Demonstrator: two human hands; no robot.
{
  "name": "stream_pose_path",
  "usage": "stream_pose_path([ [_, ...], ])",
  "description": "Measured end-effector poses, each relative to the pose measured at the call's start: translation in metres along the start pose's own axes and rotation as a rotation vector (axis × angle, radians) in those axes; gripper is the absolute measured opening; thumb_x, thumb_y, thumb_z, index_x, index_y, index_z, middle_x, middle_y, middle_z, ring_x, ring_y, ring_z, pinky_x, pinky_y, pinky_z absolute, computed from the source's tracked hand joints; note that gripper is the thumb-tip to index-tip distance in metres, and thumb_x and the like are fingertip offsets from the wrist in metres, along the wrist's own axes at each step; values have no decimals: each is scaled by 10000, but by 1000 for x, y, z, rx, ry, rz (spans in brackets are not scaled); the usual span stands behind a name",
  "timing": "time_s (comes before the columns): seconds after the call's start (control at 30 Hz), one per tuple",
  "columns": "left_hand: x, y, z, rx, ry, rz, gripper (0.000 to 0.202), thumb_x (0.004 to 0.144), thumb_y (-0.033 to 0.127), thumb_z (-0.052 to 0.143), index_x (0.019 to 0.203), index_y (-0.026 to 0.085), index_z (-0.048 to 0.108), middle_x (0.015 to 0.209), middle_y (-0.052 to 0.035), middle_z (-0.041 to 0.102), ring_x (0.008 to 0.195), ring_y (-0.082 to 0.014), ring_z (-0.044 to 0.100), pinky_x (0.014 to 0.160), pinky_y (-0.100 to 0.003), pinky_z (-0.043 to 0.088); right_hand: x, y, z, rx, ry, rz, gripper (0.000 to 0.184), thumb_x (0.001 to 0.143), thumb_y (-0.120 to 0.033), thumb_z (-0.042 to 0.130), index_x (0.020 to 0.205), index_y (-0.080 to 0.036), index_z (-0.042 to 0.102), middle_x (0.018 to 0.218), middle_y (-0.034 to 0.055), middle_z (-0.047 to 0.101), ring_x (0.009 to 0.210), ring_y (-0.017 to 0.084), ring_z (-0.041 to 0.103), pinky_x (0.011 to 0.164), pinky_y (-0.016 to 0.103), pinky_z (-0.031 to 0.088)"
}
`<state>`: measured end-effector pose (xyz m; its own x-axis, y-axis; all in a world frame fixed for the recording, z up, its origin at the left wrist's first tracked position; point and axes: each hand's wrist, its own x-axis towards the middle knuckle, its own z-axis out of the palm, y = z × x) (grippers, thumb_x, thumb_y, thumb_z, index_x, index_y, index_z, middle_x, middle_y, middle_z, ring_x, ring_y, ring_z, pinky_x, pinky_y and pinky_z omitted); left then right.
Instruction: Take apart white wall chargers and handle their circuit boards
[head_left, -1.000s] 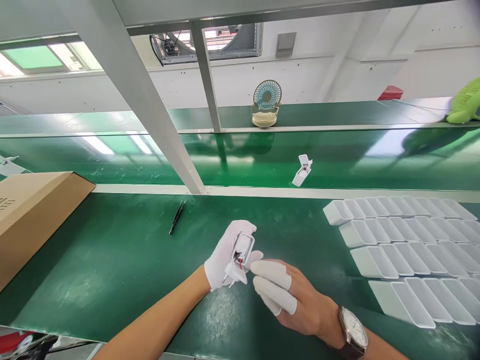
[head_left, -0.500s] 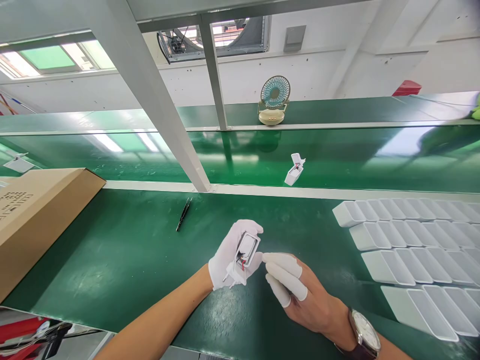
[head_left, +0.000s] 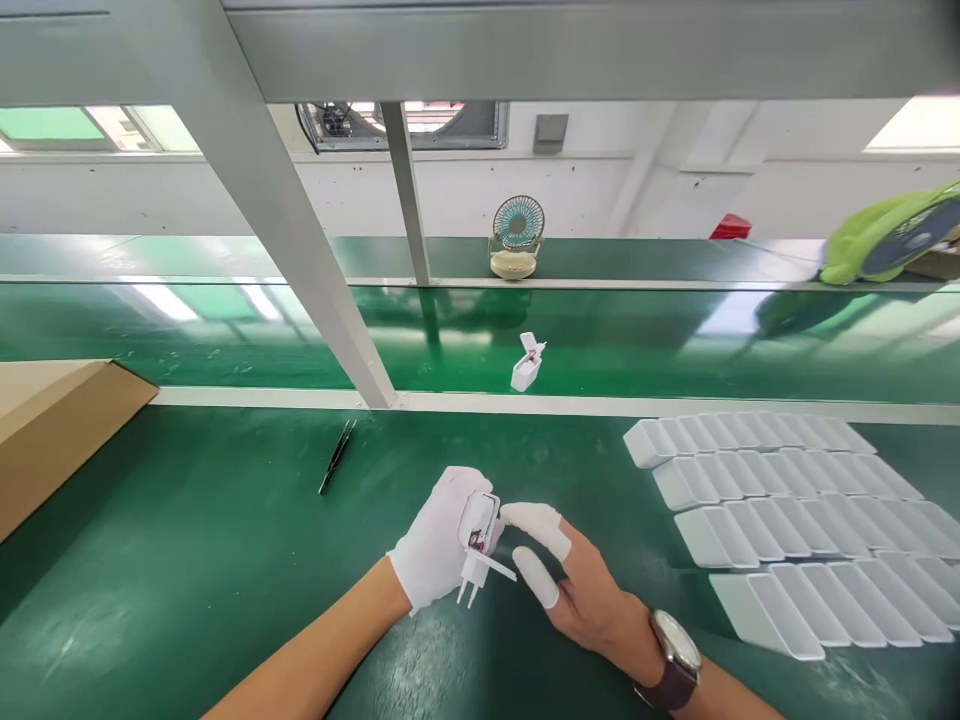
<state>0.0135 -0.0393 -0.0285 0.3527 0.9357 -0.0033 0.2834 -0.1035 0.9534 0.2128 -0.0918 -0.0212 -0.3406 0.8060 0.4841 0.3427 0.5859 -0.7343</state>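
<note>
Cardboard box (head_left: 79, 435) and black tweezers (head_left: 337, 458) lie left of the left grip (head_left: 439, 535), which clasps an open plug casing (head_left: 475, 520) with reddish parts inside; just beside, the right grip (head_left: 581, 580) is spread; white shells (head_left: 791, 530) stand in rows farther right.

The left hand's (head_left: 444, 540) glove (head_left: 424, 562) is white, the right hand's (head_left: 589, 590) finger cots (head_left: 538, 524) cream. The white plug casing (head_left: 472, 519) shows red inside. The worktop (head_left: 225, 560) is green, tweezers (head_left: 337, 458) black, 4 rows of shells (head_left: 701, 537) white.
</note>
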Motion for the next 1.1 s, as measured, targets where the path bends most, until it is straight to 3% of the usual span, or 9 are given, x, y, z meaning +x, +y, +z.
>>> stream_pose_path([
  [0.07, 1, 3, -3, 108, 23, 55, 77, 855, 268, 615, 902, 214, 643, 799, -26, 608, 815, -211, 601, 712, -344, 496, 2, 5, 0, 93, 1, 166, 419, 1002, -205, 524, 1413, -282, 494, 1278, 77, 655, 1150, 213, 645, 1027, 409, 540],
  [0.17, 3, 11, -9, 520, 59, 164, 120, 808, 248, 651, 917, 198, 661, 836, -63, 634, 974, -288, 593, 794, -389, 472, 3, 8, 3, 261, -35, 326, 432, 977, -322, 593, 1395, -272, 495, 1268, 75, 660, 1115, 219, 657, 1021, 433, 537],
  [0.23, 4, 16, -11, 804, 69, 229, 167, 817, 232, 626, 973, 185, 664, 802, -64, 634, 937, -294, 593, 795, -400, 451, 6, 4, 5, 277, -66, 385, 503, 895, -351, 707, 1352, -261, 517, 1244, 68, 667, 1086, 225, 659, 1002, 431, 534],
  [0.33, 5, 20, -11, 975, 71, 296, 119, 805, 196, 594, 911, 184, 647, 744, -46, 611, 791, -249, 575, 737, -375, 408, 14, -8, 5, 160, -99, 461, 451, 814, -335, 796, 1211, -268, 593, 1153, 23, 685, 1034, 207, 657, 964, 386, 523],
  [0.5, 1, 20, -6, 1032, 67, 334, 110, 767, 140, 553, 679, 206, 547, 620, -17, 505, 636, -198, 476, 638, -349, 309, 27, -24, -3, -47, -196, 394, 117, 951, -239, 588, 1038, -264, 663, 1057, -3, 679, 977, 165, 626, 907, 330, 486],
  [0.57, -2, 18, -3, 1026, 81, 367, 100, 758, 147, 562, 813, 200, 626, 673, -28, 549, 698, -220, 510, 674, -355, 332, 28, -27, -4, -177, -256, 361, 130, 939, -167, 536, 933, -231, 650, 989, 14, 668, 920, 172, 601, 852, 329, 470],
  [0.67, -6, 19, 0, 1027, 63, 414, 300, 800, 162, 545, 1073, 206, 659, 727, -34, 584, 757, -241, 537, 729, -372, 364, 27, -30, -3, -420, -345, 332, 164, 893, -129, 520, 748, -197, 556, 827, 37, 615, 780, 184, 533, 753, 343, 423],
  [0.87, -7, 29, 0, 1045, -11, 280, 74, 782, 172, 560, 748, 227, 595, 668, -27, 526, 669, -211, 509, 612, -339, 330, 23, -33, -3, -468, -412, 263, 178, 949, -228, 508, 774, -199, 499, 879, 57, 591, 816, 189, 506, 761, 332, 397],
  [1.1, -11, 15, 5, 890, -5, 230, 218, 769, 211, 626, 983, 207, 670, 964, -85, 701, 987, -270, 633, 804, -362, 471, 23, -29, -3, -437, -436, 333, 265, 805, -135, 543, 694, -225, 320, 718, -3, 453, 674, 156, 353, 635, 312, 287],
])
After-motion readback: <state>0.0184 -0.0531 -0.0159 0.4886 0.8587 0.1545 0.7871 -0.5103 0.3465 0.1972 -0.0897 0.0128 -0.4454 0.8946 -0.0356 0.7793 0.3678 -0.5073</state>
